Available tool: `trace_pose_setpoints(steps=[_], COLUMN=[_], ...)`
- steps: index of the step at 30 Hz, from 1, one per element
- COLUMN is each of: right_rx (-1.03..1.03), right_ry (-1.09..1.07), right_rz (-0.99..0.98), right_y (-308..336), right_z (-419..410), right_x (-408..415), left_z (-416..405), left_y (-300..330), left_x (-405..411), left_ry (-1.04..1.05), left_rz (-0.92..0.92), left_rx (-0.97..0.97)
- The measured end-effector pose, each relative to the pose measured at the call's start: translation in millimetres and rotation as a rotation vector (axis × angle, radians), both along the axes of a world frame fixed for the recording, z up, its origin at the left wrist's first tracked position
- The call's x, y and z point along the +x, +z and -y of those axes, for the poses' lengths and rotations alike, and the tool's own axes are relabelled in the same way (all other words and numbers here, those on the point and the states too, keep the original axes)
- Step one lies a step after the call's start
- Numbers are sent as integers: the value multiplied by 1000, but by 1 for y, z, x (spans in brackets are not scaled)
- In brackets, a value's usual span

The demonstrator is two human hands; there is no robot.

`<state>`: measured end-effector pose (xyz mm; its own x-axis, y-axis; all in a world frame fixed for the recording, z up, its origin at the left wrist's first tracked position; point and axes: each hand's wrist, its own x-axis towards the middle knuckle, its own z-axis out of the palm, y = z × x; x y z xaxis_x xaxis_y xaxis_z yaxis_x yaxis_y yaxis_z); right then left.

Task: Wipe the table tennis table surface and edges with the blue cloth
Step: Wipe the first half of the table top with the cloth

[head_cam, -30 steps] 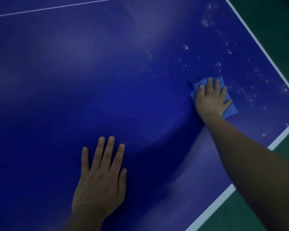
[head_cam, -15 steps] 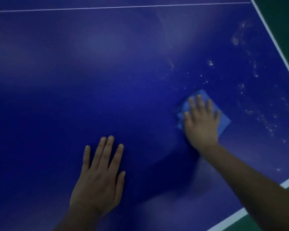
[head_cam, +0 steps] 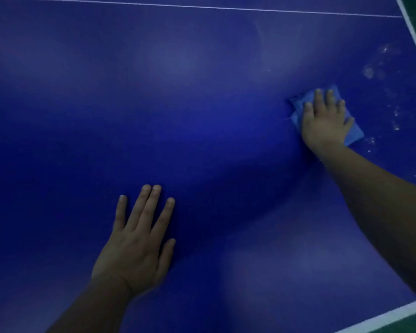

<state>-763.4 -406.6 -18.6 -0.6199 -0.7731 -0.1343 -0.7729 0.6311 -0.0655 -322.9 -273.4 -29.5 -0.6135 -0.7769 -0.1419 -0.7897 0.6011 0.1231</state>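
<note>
Right hand [head_cam: 324,121] sliding the blue cloth [head_cam: 352,133] back out to the right and farther up the table [head_cam: 202,92], after pulling in toward the left hand half a second ago. Now pressing flat on the cloth just beside the white specks [head_cam: 394,116], with specks lying only on its right side. Gap between the two hands widening. View shifting left, showing less of the table's right edge.
</note>
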Motion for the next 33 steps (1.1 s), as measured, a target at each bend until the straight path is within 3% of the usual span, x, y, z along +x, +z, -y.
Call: trace_pose_setpoints(steps=[2, 3, 6, 8, 10, 13, 15, 17, 19, 23, 25, 27, 31, 33], right_rx=[-25, -41, -156, -130, -73, -36, 4, -16, -40, -83, -47, -65, 4, -16], right_ry=[-103, -40, 506, 913, 1024, 638, 223, -53, -30, 731, 904, 711, -6, -20], right_rz=[14, -12, -62, -48, -22, -109, -54, 16, 5, -6, -8, -56, 45, 29], right_y=[-1, -4, -16, -19, -16, -13, -4, 1, -2, -16, -13, -10, 3, -3], right_z=[-2, -5, -34, -64, -64, -39, -33, -31, -32, -61, -63, -53, -37, -31], right_x=[21, 46, 140, 169, 139, 43, -11, -12, 30, 118, 101, 59, 6, 40], left_z=[1, 1, 0, 0, 0, 1, 0, 0, 0, 0, 1, 2, 4, 8], left_y=[0, 1, 1, -1, -1, -2, -2, -1, 0, 4, 4, 3, 7, 11], left_x=[0, 0, -1, -1, 0, 1, 0, 0, 0, 0, -1, -1, -8, -14], left_ry=[2, 4, 6, 7, 7, 9, 13, 17, 22, 38, 45, 66, 127, 171], left_rz=[-8, -10, -23, -32, -30, -28, -39, -37, -31, -48, -69, -94, -123, -127], left_rx=[1, 1, 9, 4, 4, 5, 10, 10, 17, 50, 60, 78, 89, 69])
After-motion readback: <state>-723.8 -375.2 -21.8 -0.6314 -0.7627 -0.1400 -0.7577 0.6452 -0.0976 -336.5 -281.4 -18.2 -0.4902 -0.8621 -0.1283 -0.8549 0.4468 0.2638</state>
